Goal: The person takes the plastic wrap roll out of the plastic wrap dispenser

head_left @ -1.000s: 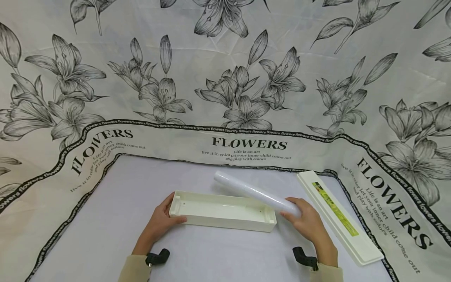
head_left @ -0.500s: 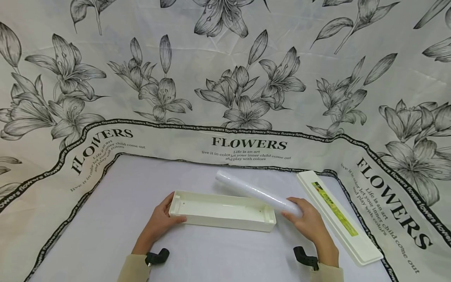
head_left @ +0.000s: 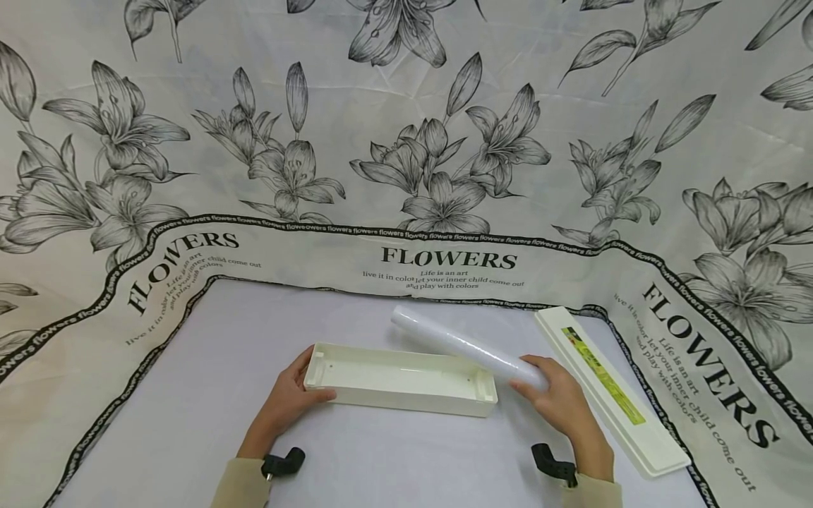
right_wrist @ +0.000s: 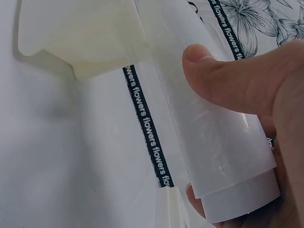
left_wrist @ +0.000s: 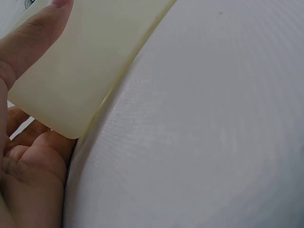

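Observation:
A long cream plastic box with an open top lies across the middle of the table. My left hand grips its left end, thumb over the front wall; the left wrist view shows the thumb against the box's wall. My right hand grips the near right end of a roll of clear plastic film. The roll slants up to the left, overlapping the box's back right corner in the head view. In the right wrist view the film is wound on a white core, and the thumb presses its side.
The long white lid with a yellow-green label lies slanted at the right, beyond the right hand. A white cloth covers the table. A flower-printed curtain rises along the back and both sides.
My right hand and the film roll have shifted slightly to the right. The left hand and the box have stayed in place.

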A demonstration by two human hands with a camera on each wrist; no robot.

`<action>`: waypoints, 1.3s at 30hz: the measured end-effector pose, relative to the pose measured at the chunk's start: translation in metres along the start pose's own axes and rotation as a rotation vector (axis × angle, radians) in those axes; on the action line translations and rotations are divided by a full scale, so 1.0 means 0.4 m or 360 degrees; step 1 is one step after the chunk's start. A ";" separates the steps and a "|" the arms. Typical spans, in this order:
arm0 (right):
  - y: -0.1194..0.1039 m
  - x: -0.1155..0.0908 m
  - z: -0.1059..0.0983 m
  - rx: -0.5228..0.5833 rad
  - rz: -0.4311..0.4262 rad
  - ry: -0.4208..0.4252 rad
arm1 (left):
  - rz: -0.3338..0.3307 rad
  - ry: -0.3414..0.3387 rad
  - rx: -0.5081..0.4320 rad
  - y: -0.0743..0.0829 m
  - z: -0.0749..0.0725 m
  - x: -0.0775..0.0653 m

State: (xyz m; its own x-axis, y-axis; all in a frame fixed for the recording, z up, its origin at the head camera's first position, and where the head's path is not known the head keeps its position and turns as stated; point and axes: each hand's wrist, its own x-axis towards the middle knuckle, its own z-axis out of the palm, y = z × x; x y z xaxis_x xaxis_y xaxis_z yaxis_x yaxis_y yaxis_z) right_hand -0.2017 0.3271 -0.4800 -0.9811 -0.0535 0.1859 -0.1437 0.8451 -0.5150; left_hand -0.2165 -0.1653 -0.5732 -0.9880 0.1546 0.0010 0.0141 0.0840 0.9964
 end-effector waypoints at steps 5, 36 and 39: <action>0.005 0.000 0.000 0.0000 0.0005 0.0001 | 0.0000 0.0000 0.0001 -0.002 0.000 0.001; 0.023 -0.003 -0.013 0.0002 0.0075 -0.0008 | -0.0024 0.0001 0.0021 -0.005 0.000 -0.002; 0.023 -0.004 -0.013 0.0003 0.0080 -0.0009 | -0.0018 0.0001 0.0018 -0.004 0.001 -0.002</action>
State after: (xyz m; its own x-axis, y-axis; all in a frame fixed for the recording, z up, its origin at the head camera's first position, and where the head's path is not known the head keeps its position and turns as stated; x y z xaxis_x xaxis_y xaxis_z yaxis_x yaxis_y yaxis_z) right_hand -0.2010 0.3380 -0.4806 -0.9878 -0.0141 0.1552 -0.0946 0.8457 -0.5253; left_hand -0.2157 -0.1654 -0.5750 -0.9882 0.1531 -0.0101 0.0049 0.0972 0.9953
